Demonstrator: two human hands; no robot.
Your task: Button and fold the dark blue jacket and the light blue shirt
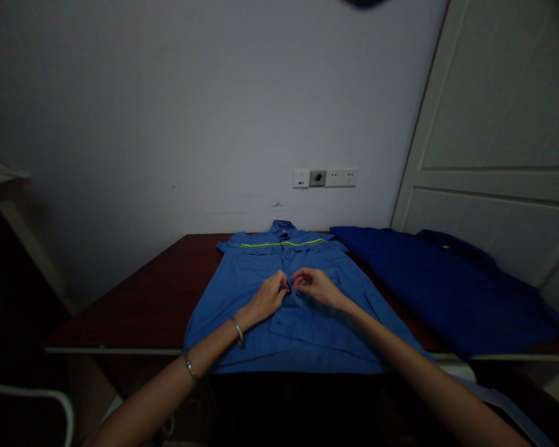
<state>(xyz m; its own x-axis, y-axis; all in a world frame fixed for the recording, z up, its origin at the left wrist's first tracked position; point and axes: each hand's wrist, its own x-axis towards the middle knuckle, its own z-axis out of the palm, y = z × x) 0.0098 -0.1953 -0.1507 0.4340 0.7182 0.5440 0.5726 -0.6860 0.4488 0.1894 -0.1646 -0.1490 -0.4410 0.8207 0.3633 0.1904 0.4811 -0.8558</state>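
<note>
Both my left hand [269, 297] and right hand [320, 287] curl half-closed over the blue, yellow-striped cloth shirt [235, 295] on the dark-red counter [158, 292], hold unclear; I'm seemingly buttoning it, needing a precise pinch next

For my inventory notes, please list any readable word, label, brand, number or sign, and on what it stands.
No readable text anywhere.
Lighter blue shirt: none legible.
Dark blue garment: pale patch, too small to read.
Leftmost wall plate: dark marks, too small to read.
</note>
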